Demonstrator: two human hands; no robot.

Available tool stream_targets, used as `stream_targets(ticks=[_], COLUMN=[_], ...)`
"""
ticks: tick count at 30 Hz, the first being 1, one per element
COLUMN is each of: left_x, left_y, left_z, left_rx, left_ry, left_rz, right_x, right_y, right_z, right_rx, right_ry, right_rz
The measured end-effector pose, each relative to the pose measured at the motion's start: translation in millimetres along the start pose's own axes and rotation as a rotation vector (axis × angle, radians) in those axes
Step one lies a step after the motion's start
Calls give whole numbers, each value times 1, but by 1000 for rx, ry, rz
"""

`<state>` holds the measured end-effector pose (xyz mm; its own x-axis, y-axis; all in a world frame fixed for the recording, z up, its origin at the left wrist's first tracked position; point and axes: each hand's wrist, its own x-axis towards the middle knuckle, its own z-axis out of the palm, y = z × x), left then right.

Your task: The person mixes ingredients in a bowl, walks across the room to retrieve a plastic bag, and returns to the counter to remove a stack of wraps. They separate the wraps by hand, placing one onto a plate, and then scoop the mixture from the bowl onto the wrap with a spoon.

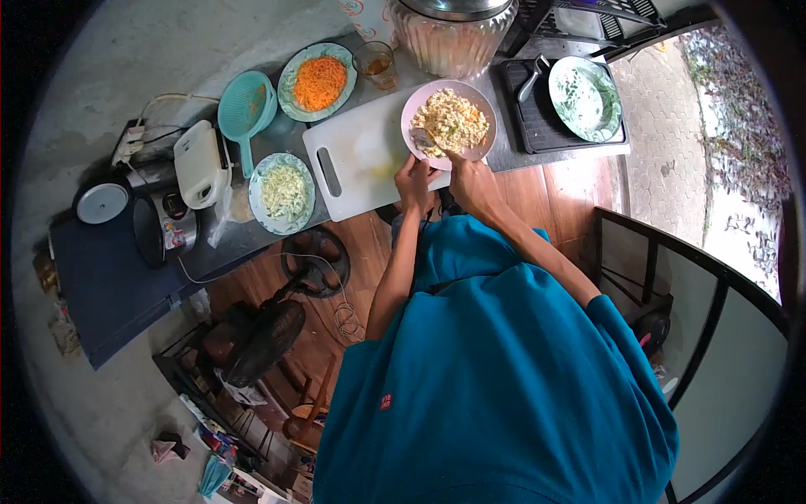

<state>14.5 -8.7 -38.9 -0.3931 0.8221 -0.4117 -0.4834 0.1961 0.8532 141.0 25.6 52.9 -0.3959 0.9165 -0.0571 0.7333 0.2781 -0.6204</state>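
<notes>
A pink bowl (407, 109) holds a pale, chunky mixture (451, 118) with orange and green bits. It sits over the right end of a white cutting board (357, 147). My left hand (414, 181) is closed on the bowl's near rim. In my right hand (473, 181) is a spoon (422, 137), its metal end down in the mixture; the fingers partly hide its handle. Left of the board stand a plate of shredded orange carrot (320, 82) and a plate of pale green shreds (285, 190).
A green strainer (243, 105), a glass (374, 65) and a large ribbed jar (453, 38) line the back. At the right, a black tray (529, 134) carries a peeler (531, 81) and a smeared plate (585, 99). A white appliance (198, 164) stands at the left. A fan (264, 340) is below the counter.
</notes>
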Motion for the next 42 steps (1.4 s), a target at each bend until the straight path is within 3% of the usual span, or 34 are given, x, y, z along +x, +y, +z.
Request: stream_targets(ticks=[4,8,11,13,15,20,25,29,31,36,40,42], left_x=[-1,-3,-3,-3,-2,-4,1,-7,-7,-9,-5,-4], left_y=[2,9,7,6,4,6,-1,11,11,14,11,7], left_z=[0,4,4,1,-1,-1,-7,3,2,2,4,1], left_rx=[52,18,17,40,68,29,72,11,36,126,53,61], left_ry=[12,28,36,12,-16,-42,-35,-25,-25,-34,-24,-2], left_rz=[-21,-35,-47,-56,-61,-69,-62,-40,-53,-5,-27,-23], right_x=[12,15,2,-6,-4,10,5,-2,-4,10,13,12], right_y=[17,36,24,18,36,73,36,42,35,41,54,54], right_z=[-5,-4,-46,-79,-82,-52,-64,-42,-35,-21,-39,-60], right_rx=[-29,27,66,69,44,37,144,115,2,-115,-31,1], right_ry=[5,-16,10,-26,119,164,104,102,-15,-86,-18,25], right_rz=[79,15,24,145,172,176,245,129,64,75,-48,-9])
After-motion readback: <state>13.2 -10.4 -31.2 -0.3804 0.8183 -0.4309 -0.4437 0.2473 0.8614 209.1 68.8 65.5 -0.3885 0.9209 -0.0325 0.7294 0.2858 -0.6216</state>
